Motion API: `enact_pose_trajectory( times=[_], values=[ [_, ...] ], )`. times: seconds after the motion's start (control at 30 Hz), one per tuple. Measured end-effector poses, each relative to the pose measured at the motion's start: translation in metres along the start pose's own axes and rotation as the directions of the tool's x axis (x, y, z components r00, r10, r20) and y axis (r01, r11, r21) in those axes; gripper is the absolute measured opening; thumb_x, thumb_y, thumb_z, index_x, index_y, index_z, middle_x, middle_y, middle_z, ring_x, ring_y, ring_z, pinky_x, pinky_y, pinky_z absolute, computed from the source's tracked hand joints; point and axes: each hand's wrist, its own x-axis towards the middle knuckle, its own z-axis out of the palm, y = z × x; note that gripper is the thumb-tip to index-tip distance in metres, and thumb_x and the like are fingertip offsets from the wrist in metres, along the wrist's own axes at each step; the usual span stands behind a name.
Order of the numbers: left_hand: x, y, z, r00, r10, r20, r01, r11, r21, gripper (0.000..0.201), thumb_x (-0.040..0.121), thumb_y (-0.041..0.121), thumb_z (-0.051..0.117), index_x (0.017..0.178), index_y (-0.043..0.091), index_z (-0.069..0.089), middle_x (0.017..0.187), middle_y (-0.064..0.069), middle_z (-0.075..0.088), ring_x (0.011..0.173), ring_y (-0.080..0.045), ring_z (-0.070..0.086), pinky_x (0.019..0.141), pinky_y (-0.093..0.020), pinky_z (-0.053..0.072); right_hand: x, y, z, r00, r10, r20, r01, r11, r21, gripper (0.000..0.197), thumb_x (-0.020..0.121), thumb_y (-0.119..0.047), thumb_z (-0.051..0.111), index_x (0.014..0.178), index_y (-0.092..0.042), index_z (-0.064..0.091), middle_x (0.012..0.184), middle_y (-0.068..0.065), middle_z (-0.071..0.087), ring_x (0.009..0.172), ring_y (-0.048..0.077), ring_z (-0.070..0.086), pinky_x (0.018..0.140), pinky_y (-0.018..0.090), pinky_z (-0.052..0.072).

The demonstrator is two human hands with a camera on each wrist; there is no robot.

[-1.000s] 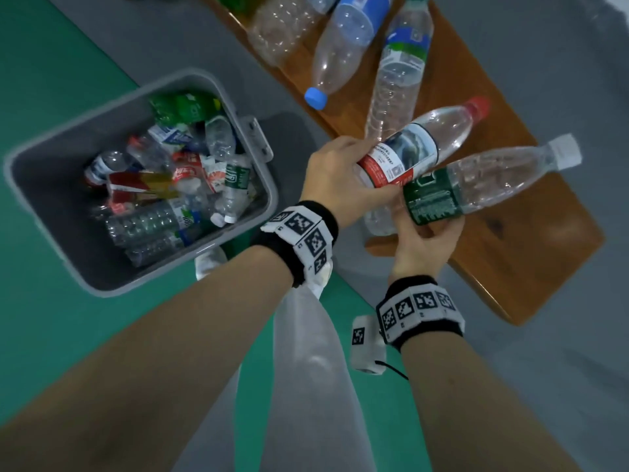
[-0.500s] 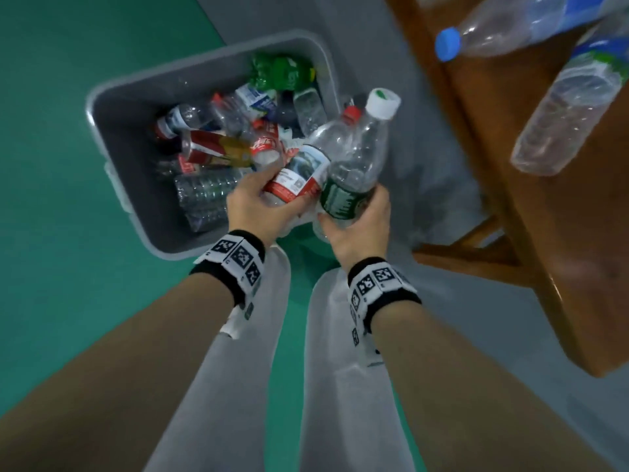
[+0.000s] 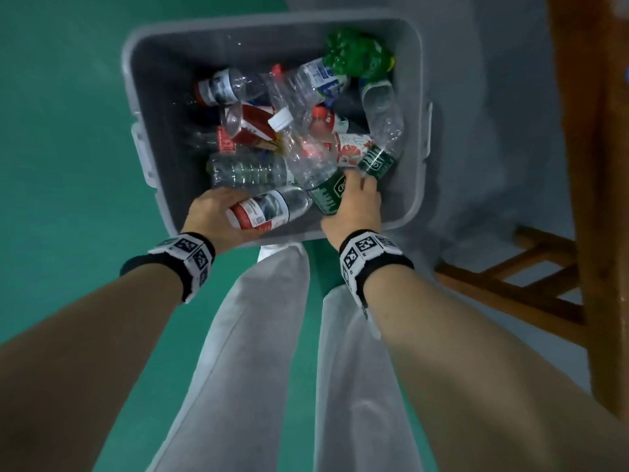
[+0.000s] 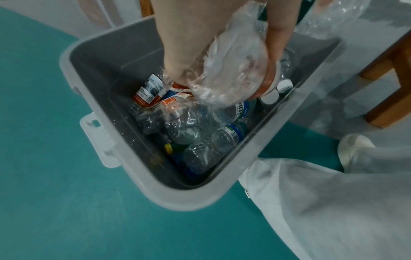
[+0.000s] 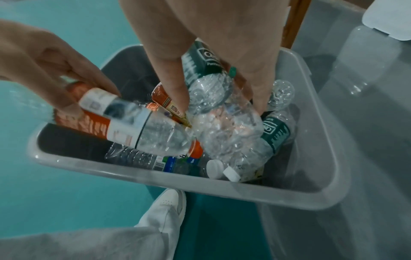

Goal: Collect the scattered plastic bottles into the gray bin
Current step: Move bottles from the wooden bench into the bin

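The gray bin (image 3: 143, 107) stands on the floor before my feet and holds several empty plastic bottles. My left hand (image 3: 235, 216) grips a clear bottle with a red and white label (image 3: 269, 211) just above the bin's near edge, neck pointing inward. My right hand (image 3: 350, 192) holds a clear bottle with a dark green label (image 3: 328, 192), its white cap (image 3: 280, 119) pointing into the pile. In the right wrist view my right hand (image 5: 220, 105) straddles the green-label bottle (image 5: 206, 65), beside the red-label bottle (image 5: 115, 123). In the left wrist view my left hand (image 4: 222, 66) wraps its bottle (image 4: 233, 75).
A wooden table leg (image 3: 592, 165) and its crossbars (image 3: 510, 284) stand to the right of the bin. My legs in pale trousers (image 3: 258, 335) reach down to the bin's near rim (image 4: 200, 198). Green floor (image 3: 68, 165) lies to the left.
Both hands carried their bottles from the wooden table to the bin and lowered them into it. The view swung left, so the tabletop bottles are out of sight.
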Motion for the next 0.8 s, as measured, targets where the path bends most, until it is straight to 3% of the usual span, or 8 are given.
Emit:
enact_pose_trajectory(
  times=[0.13,0.2,0.3,0.37,0.47,0.57,0.8],
  values=[
    [0.018,-0.017,0.002,0.995,0.099,0.003,-0.099,0.989,0.105,0.046,0.069,0.015,0.079,0.114,0.018,0.070,0.117,-0.005,0.068,0.115,-0.027,0.055,0.105,-0.039,0.041,0.009,-0.012,0.004,0.997,-0.076,0.020,0.078,0.993,-0.087,0.083,0.070,-0.005,0.076,0.140,-0.016,0.034,0.141,0.013,0.032,0.132,0.032,0.031,0.112,0.040,0.033],
    [0.026,-0.017,0.002,0.996,0.087,-0.009,-0.085,0.988,0.130,0.039,0.070,0.006,0.072,0.107,0.019,0.072,0.121,-0.002,0.066,0.119,-0.028,0.053,0.105,-0.045,0.041,0.012,-0.016,0.005,0.990,-0.128,0.059,0.136,0.980,-0.145,0.084,0.070,-0.005,0.075,0.142,-0.019,0.034,0.139,0.012,0.033,0.133,0.031,0.030,0.114,0.043,0.029],
    [0.037,-0.008,-0.002,0.998,-0.055,-0.010,0.055,0.999,-0.002,0.029,0.079,-0.001,0.061,0.103,0.012,0.071,0.118,-0.006,0.064,0.109,-0.026,0.058,0.098,-0.033,0.047,0.015,-0.021,0.004,0.982,-0.140,0.128,0.161,0.972,-0.173,0.081,0.072,-0.004,0.072,0.143,-0.021,0.034,0.141,0.010,0.030,0.133,0.030,0.029,0.113,0.042,0.030],
    [0.041,0.000,-0.004,0.989,-0.145,-0.024,0.142,0.986,-0.085,0.025,0.085,0.002,0.058,0.104,0.009,0.071,0.118,-0.009,0.064,0.105,-0.026,0.061,0.095,-0.025,0.046,0.015,-0.023,0.002,0.984,-0.115,0.135,0.133,0.982,-0.131,0.073,0.074,-0.004,0.071,0.138,-0.020,0.040,0.139,0.009,0.031,0.131,0.029,0.031,0.109,0.039,0.036],
    [0.041,0.015,-0.005,0.987,-0.162,-0.018,0.158,0.979,-0.129,0.023,0.088,0.007,0.056,0.104,0.008,0.072,0.115,-0.012,0.067,0.105,-0.028,0.063,0.098,-0.033,0.049,0.016,-0.023,-0.006,0.989,-0.054,0.140,0.057,0.998,-0.017,0.060,0.080,-0.006,0.067,0.134,-0.020,0.047,0.139,0.008,0.032,0.131,0.028,0.033,0.107,0.038,0.040],
    [0.037,0.039,-0.002,0.987,-0.159,0.008,0.159,0.980,-0.121,0.023,0.088,0.009,0.054,0.105,0.011,0.071,0.116,-0.010,0.067,0.104,-0.026,0.064,0.095,-0.032,0.050,0.013,-0.017,-0.017,0.991,-0.030,0.127,0.020,0.997,0.078,0.050,0.083,-0.008,0.066,0.130,-0.021,0.053,0.138,0.008,0.035,0.128,0.027,0.038,0.108,0.038,0.038],
    [0.015,0.146,0.005,0.997,-0.044,-0.062,0.027,0.967,-0.253,0.023,0.091,0.013,0.055,0.109,0.008,0.069,0.114,-0.011,0.068,0.106,-0.026,0.062,0.095,-0.029,0.048,-0.006,0.021,-0.072,0.994,0.109,-0.012,-0.099,0.938,0.333,0.031,0.086,-0.017,0.061,0.117,-0.022,0.062,0.128,0.005,0.048,0.114,0.025,0.054,0.100,0.037,0.046]
  ],
)
